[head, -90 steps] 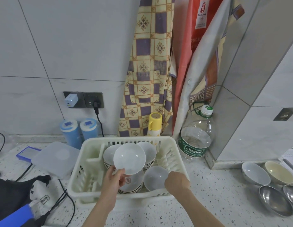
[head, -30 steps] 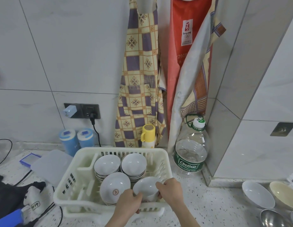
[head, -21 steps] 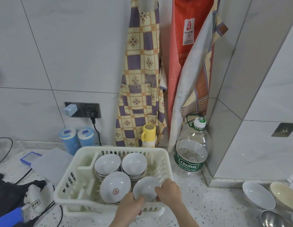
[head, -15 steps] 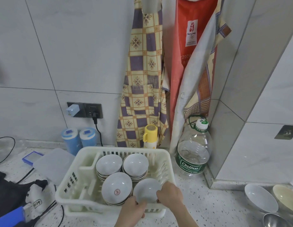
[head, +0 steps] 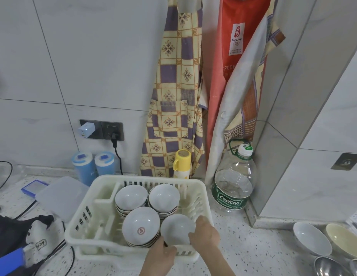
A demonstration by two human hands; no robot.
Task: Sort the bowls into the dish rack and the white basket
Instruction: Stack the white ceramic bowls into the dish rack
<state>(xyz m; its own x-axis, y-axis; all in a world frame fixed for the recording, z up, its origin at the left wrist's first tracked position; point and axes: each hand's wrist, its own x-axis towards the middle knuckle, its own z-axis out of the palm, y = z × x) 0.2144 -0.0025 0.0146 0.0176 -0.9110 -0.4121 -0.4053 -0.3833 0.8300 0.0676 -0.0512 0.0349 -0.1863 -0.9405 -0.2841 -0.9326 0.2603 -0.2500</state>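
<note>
2 hands meet at the near right corner of the white basket (head: 90, 212), both on 1 small white bowl (head: 176, 229). The right hand (head: 204, 235) curls its fingers over the bowl's right rim; the left hand (head: 160, 255) grips the near edge from below, probably to steady the bowl as it settles into its slot. 3 stacks of bowls (head: 140, 226) fill the spaces beside it, nested to save room. More loose bowls (head: 311, 240) wait on the counter at the far right, so sorting looks unfinished.
</note>
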